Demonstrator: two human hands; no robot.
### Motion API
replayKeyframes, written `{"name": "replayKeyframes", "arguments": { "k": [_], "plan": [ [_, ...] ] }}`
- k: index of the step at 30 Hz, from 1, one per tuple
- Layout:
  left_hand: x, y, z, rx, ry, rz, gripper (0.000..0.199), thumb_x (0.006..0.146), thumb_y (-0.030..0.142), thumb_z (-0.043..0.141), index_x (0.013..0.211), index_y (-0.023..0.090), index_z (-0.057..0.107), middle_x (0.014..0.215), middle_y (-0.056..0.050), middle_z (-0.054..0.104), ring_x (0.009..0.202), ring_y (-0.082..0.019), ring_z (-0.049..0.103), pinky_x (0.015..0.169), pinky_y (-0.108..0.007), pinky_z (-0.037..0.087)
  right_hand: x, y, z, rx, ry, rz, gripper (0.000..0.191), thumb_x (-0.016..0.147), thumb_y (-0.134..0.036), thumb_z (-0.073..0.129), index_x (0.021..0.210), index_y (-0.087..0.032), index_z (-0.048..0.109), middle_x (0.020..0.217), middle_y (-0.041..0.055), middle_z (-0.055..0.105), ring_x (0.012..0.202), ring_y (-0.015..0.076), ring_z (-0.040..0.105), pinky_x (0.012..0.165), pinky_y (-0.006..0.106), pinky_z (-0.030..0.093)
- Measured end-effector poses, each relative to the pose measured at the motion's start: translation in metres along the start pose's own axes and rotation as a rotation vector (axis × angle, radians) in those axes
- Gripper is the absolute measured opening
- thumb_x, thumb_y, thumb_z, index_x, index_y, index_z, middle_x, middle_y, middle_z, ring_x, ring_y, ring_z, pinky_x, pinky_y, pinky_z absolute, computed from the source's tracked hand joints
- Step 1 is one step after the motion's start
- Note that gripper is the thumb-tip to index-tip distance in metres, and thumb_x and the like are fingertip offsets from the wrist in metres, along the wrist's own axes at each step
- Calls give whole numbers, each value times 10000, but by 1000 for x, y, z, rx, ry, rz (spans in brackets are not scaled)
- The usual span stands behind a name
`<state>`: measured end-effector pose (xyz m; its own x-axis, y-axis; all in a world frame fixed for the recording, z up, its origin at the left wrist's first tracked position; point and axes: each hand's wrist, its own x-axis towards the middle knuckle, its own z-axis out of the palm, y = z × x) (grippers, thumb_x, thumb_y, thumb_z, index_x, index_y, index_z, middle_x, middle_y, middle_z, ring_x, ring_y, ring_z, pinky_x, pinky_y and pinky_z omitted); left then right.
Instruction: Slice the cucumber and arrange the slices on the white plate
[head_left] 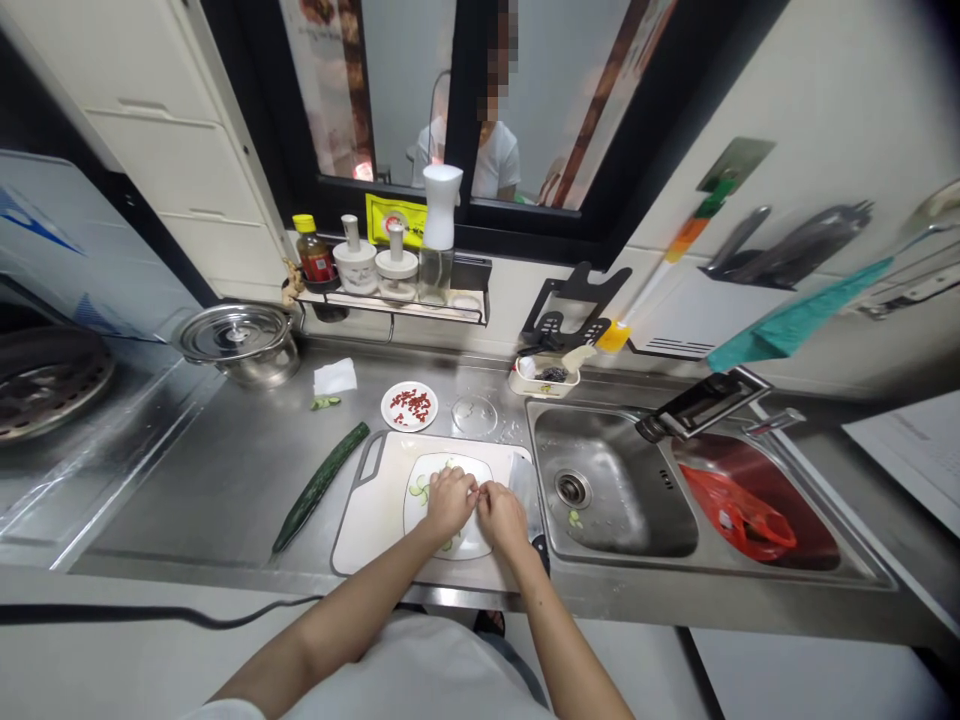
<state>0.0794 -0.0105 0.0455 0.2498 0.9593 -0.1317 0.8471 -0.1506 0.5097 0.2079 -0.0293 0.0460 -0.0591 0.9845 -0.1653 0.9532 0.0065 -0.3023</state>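
Observation:
Over a white plate [471, 545] with thin green slices [418, 488], my left hand [451, 500] and my right hand [502, 515] meet at the fingertips. Both hands are closed in a pinch; what is between the fingers is too small to make out. Under the plate lies a white cutting board [367, 530] with a grey edge. A knife [523, 480] rests along the board's right side, its black handle toward me. To the left of the board is a whole cucumber [319, 488]. Behind the board stands a small plate of red pieces [409, 406].
A double sink [615, 490] is on the right, with a red bag [739, 515] in its far basin. A lidded steel pot [244, 340] stands at the back left. Bottles and jars fill a wall rack [397, 305]. A person shows in the window glass.

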Motion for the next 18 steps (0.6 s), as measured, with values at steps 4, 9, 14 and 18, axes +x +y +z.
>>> {"name": "replayKeyframes", "arguments": {
  "k": [4, 9, 14, 18],
  "plan": [
    [-1, -1, -1, -27, 7, -9, 156, 886, 290, 519, 911, 241, 665, 1033, -44, 653, 1058, -231, 518, 915, -380, 322, -2, -2, -3, 63, 29, 6, 205, 908, -211, 443, 975, -171, 633, 970, 70, 676, 893, 168, 591, 754, 240, 332],
    [-1, -2, -9, -72, 64, -14, 159, 883, 308, 520, 902, 245, 665, 979, -43, 660, 1006, -221, 531, 892, -367, 337, -5, -4, -9, 137, 88, -2, 242, 917, -233, 408, 979, -168, 634, 956, 74, 675, 875, 170, 594, 763, 237, 356],
    [15, -28, -36, -118, 188, -136, 198, 888, 309, 493, 967, 239, 660, 973, -46, 673, 988, -213, 548, 882, -348, 351, -14, -6, -15, 238, 137, -30, 267, 904, -236, 383, 948, -169, 637, 921, 76, 674, 831, 169, 599, 768, 244, 387],
    [41, -67, -63, -130, 284, -310, 228, 868, 310, 512, 1031, 250, 659, 1028, -43, 685, 1006, -215, 565, 884, -341, 364, -24, -5, -15, 329, 160, -35, 281, 887, -259, 379, 930, -179, 645, 903, 78, 673, 820, 181, 605, 751, 254, 416]
  ]
}}
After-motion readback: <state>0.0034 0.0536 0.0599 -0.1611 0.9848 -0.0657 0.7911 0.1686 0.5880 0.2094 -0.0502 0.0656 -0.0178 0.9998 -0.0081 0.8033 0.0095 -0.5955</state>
